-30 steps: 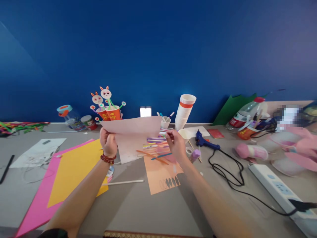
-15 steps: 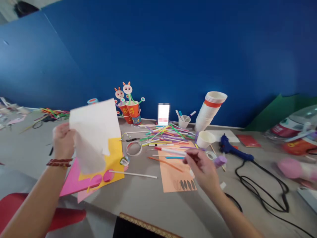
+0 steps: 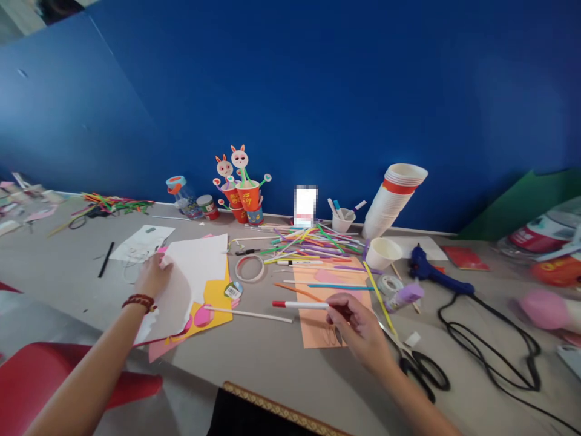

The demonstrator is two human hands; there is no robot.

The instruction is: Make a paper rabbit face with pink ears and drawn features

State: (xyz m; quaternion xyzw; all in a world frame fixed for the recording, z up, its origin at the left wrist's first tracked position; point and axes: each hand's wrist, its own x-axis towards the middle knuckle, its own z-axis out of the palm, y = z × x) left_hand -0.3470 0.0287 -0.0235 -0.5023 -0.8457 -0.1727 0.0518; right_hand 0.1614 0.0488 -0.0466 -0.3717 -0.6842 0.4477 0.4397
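My left hand (image 3: 152,275) rests on the left edge of a white paper sheet (image 3: 190,278) that lies flat over yellow paper (image 3: 215,303) and pink paper; its fingers are curled on the sheet's edge. My right hand (image 3: 356,324) pinches a white marker with a red cap (image 3: 299,304), held level above the table and pointing left. Under that hand lies an orange paper sheet (image 3: 318,321). A white straw (image 3: 247,313) lies between the two sheets.
A heap of coloured straws (image 3: 308,245), a tape ring (image 3: 250,268), paper cups (image 3: 390,197), a blue glue gun (image 3: 431,272) with black cable, black scissors (image 3: 417,363), a purple glue stick (image 3: 403,297) and bunny cup crafts (image 3: 240,194) crowd the grey table. A red chair (image 3: 68,375) stands at lower left.
My left hand lowered the white sheet from the air onto the yellow and pink paper. My right hand drew back toward me with the red-capped marker.
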